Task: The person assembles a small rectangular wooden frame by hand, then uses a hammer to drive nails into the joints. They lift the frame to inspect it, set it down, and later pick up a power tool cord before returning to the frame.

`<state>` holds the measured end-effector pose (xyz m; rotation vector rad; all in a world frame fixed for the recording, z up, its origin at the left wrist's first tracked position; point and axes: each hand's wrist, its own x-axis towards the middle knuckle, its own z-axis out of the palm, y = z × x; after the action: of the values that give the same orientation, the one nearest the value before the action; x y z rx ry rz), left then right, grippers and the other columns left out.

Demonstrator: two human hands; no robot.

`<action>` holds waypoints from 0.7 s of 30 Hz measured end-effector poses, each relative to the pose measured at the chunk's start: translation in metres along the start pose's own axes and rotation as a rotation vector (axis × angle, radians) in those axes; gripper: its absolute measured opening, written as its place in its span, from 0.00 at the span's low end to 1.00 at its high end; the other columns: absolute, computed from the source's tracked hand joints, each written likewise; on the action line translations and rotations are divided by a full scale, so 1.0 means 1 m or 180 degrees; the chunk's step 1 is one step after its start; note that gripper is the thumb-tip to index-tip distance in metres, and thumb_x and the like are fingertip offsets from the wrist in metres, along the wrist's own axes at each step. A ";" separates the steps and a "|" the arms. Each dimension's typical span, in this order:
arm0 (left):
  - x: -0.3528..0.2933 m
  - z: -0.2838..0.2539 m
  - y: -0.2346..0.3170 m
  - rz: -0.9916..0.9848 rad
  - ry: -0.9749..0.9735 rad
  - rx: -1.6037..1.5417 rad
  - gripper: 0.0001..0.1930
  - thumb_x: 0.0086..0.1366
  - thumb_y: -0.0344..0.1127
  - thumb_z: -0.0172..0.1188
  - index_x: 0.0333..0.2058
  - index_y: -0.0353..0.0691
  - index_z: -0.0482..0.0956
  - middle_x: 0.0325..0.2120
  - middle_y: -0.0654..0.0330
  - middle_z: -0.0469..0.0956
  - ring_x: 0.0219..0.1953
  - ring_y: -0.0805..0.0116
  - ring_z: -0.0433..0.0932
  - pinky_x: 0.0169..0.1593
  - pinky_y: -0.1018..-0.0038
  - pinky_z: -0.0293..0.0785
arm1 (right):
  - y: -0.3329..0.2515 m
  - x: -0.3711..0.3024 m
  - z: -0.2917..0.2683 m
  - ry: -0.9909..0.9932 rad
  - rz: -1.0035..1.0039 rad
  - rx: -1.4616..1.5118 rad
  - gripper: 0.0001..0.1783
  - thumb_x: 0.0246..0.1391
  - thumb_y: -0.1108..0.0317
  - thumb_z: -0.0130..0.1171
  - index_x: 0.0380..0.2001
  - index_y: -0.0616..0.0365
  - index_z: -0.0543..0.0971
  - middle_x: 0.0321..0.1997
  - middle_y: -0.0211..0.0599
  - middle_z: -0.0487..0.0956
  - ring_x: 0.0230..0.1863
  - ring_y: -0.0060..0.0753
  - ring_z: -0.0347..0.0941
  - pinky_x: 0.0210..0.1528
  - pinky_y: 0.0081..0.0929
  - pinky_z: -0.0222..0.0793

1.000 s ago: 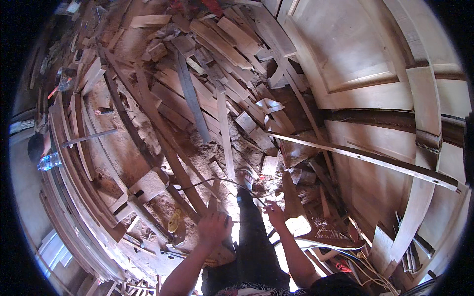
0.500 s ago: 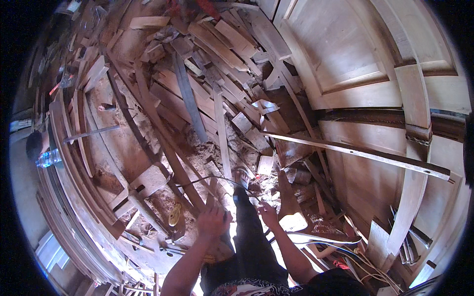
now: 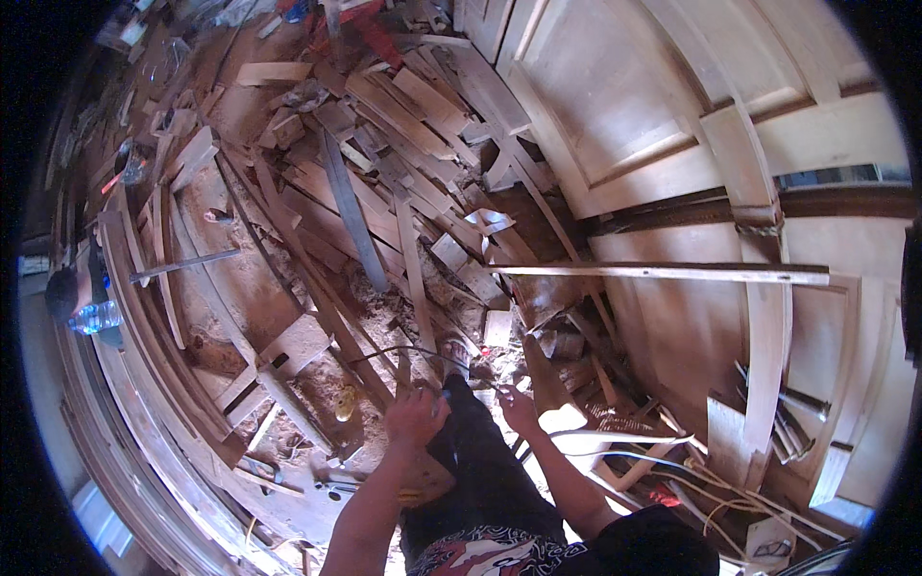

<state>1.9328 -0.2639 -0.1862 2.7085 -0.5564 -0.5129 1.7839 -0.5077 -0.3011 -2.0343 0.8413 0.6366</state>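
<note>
My left hand (image 3: pixel 417 419) is closed in front of my left thigh. A narrow wooden piece (image 3: pixel 403 371) points up from its fingers, and the hand seems wrapped round its lower end. My right hand (image 3: pixel 520 412) is pinched beside my right leg, at the near end of a thin dark curved strip (image 3: pixel 423 348). The strip arcs leftward over my foot, above the wood piece; whether it is a cable or a flexible rod I cannot make out. A yellowish oval object (image 3: pixel 345 403) lies left of my left hand, among sawdust.
Scrap boards (image 3: pixel 413 96) heap up ahead. Large panelled doors (image 3: pixel 615 125) stand at the right, with a long thin batten (image 3: pixel 663 273) in front. Long planks (image 3: pixel 144 384) are stacked at the left, near a person's hand and a clear bottle (image 3: pixel 94 317). Cables (image 3: pixel 701 480) lie lower right.
The whole view has shifted slightly, so the doors and scrap appear further left. Both hands stay near the same place, still holding on.
</note>
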 end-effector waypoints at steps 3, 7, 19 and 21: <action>-0.002 0.002 0.000 0.0035 0.0129 0.0073 0.19 0.67 0.53 0.62 0.33 0.42 0.84 0.33 0.52 0.86 0.38 0.51 0.85 0.40 0.57 0.82 | 0.009 -0.005 0.003 0.0187 -0.0333 -0.0023 0.19 0.66 0.59 0.61 0.57 0.51 0.80 0.42 0.47 0.87 0.43 0.47 0.86 0.47 0.45 0.80; -0.004 0.000 0.002 -0.0132 -0.0167 0.0003 0.20 0.68 0.54 0.60 0.33 0.41 0.84 0.33 0.52 0.86 0.38 0.51 0.86 0.42 0.55 0.82 | 0.022 -0.012 0.008 0.0336 -0.0546 -0.0229 0.20 0.66 0.60 0.61 0.58 0.54 0.80 0.41 0.50 0.87 0.40 0.48 0.86 0.45 0.45 0.81; 0.001 -0.002 0.000 -0.0131 -0.0299 0.0079 0.22 0.70 0.57 0.57 0.36 0.44 0.85 0.31 0.53 0.87 0.34 0.51 0.87 0.36 0.56 0.84 | 0.004 -0.033 0.012 0.0363 -0.0175 -0.0144 0.17 0.66 0.64 0.60 0.56 0.52 0.81 0.38 0.45 0.88 0.37 0.43 0.86 0.42 0.43 0.80; 0.000 0.001 0.000 -0.0293 -0.0458 -0.0070 0.22 0.71 0.59 0.56 0.40 0.47 0.87 0.31 0.50 0.87 0.34 0.48 0.87 0.39 0.53 0.84 | 0.000 -0.035 0.014 0.0410 -0.0517 -0.0032 0.17 0.67 0.64 0.59 0.57 0.53 0.80 0.39 0.44 0.88 0.40 0.43 0.87 0.44 0.42 0.81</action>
<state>1.9326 -0.2640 -0.1869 2.7008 -0.4610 -0.7383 1.7591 -0.4843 -0.2848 -2.1448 0.7377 0.4240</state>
